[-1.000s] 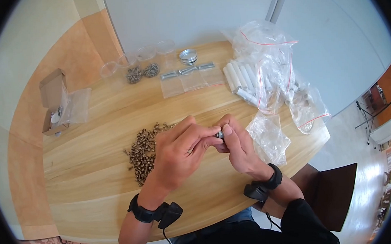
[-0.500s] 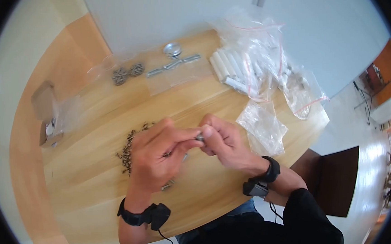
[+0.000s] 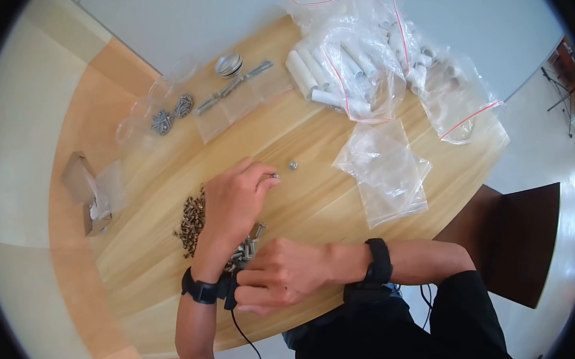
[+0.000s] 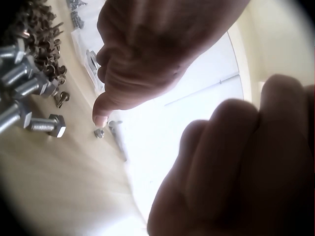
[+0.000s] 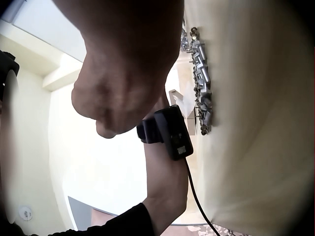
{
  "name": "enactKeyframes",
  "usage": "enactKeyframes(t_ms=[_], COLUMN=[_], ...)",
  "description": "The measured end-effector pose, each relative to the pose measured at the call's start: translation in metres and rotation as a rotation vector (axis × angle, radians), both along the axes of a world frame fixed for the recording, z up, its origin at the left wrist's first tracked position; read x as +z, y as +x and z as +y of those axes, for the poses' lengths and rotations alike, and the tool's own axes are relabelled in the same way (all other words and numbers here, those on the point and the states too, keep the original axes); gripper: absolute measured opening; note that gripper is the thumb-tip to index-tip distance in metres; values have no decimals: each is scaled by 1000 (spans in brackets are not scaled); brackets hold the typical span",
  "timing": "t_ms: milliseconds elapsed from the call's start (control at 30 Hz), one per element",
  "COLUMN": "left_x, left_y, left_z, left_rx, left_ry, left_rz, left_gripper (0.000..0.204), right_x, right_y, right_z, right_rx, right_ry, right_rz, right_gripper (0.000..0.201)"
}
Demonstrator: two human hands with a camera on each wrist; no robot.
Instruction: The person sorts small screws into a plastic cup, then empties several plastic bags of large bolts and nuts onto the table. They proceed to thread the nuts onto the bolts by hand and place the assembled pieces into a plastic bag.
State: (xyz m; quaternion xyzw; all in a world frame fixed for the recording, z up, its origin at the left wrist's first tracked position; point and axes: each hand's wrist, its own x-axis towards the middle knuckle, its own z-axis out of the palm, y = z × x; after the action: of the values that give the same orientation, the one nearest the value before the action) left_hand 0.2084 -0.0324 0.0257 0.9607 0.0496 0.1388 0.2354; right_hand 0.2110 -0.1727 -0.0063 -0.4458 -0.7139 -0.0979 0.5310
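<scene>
My left hand reaches over the table, thumb and index finger pinching a tiny grey metal piece. Just beyond its fingertips a small silver nut-like piece stands on the wood; in the left wrist view this nut-like piece lies below the thumb tip. My right hand has its fingers curled beside the left wrist, close to the table's near edge. No object shows in it, and its fingertips are hidden. Next to its knuckles lie several silver hex bolts, seen large as hex bolts in the left wrist view.
Bronze-coloured screws form a pile left of the left hand. At the back are screws in clear cups, stacked metal lids and bagged long bolts. White tubes and clear bags lie right; an open box stands left.
My hands were together on a small metal piece; now they are apart. The right has drawn back toward my body and leftward. A nut-like piece now shows on the table. The head view has turned.
</scene>
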Motion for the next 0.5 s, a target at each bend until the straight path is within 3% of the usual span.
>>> enactKeyframes(t_ms=[67, 200, 267, 300, 367, 400, 467, 500], left_x=[-4, -8, -6, -7, -9, -7, -1, -1], left_y=[9, 15, 11, 5, -12, -16, -24, -28], left_z=[-4, -8, -6, 7, 45, 48, 53, 52], left_rx=[-57, -46, 61, 67, 273, 282, 515, 522], left_ry=[104, 63, -28, -23, -1316, -1312, -1672, -1672], left_rz=[39, 117, 165, 170, 37, 36, -279, -288], left_gripper=[15, 15, 21, 21, 30, 30, 32, 32], right_x=[0, 2, 5, 10, 23, 23, 22, 19], right_y=[2, 1, -1, 2, 16, 26, 43, 43], right_z=[0, -3, -11, -8, 6, 9, 9, 9], right_rx=[-50, -31, -123, -116, -153, -144, -110, -103], right_ry=[-7, 70, -172, -169, -182, -185, -224, -233], right_rz=[19, 114, 384, 388, 1456, 1460, 1738, 1736], right_gripper=[26, 24, 17, 17, 12, 12, 12, 12])
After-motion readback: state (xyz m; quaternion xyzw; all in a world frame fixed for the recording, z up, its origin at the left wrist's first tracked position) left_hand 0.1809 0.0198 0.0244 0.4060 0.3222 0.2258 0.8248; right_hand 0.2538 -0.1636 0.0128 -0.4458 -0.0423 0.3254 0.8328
